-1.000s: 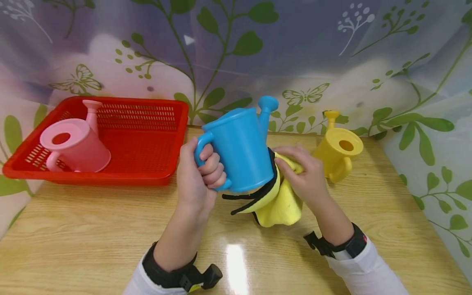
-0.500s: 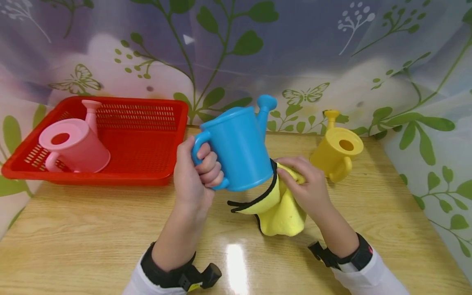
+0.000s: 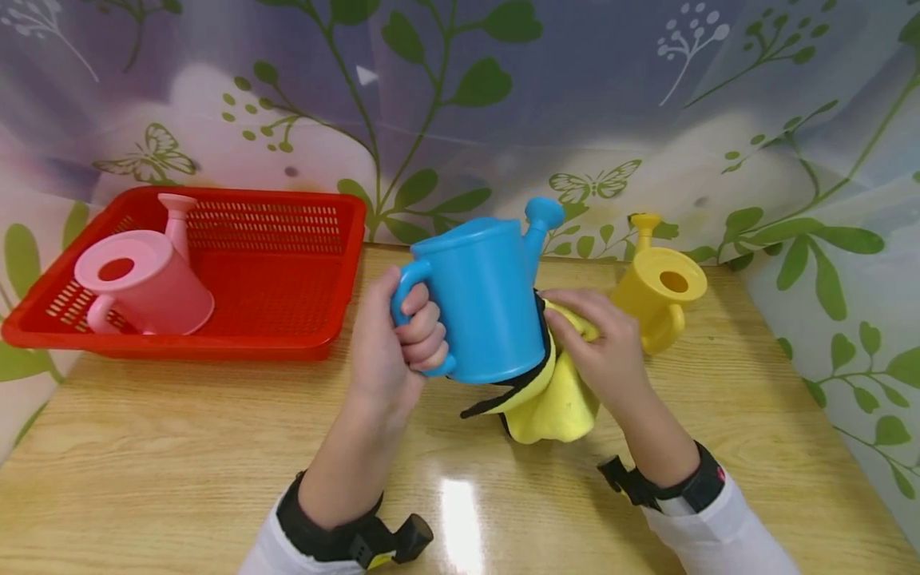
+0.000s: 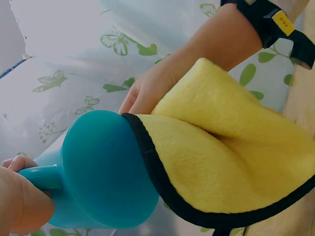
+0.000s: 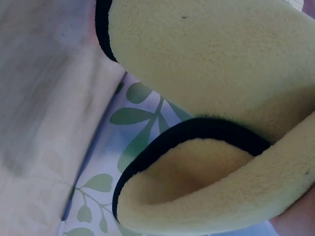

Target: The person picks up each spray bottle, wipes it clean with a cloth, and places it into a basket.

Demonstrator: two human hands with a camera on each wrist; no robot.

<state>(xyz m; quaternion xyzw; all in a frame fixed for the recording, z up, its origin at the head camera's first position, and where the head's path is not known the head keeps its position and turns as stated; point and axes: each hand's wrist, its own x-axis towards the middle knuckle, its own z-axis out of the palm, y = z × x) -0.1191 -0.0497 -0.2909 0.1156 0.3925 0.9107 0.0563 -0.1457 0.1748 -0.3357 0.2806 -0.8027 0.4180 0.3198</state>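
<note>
My left hand [image 3: 388,343] grips the handle of a blue toy watering can [image 3: 481,307], its fingers curled round it. The can is raised over the table, its spout [image 3: 544,214] toward the right. On the can's right side, my right hand [image 3: 607,339] pinches a yellow cloth [image 3: 557,411] with black edging. Folds of this cloth hang below the hand, and part goes behind the can's lower edge. In the left wrist view the can's base [image 4: 108,172] faces the camera, with the black edging against it. Cloth [image 5: 211,64] fills much of the right wrist view, hiding most of the hand.
At the left stands a red basket [image 3: 269,342] with a pink watering can [image 3: 176,287] inside. A yellow watering can [image 3: 647,295] is on the wooden table [image 3: 180,463], behind my right hand. A leaf-patterned curtain [image 3: 575,88] borders the back and right.
Over the last half second the blue watering can has shifted right and slightly down. The cloth has risen against its lower right side, partly behind it. Both hands keep their hold.
</note>
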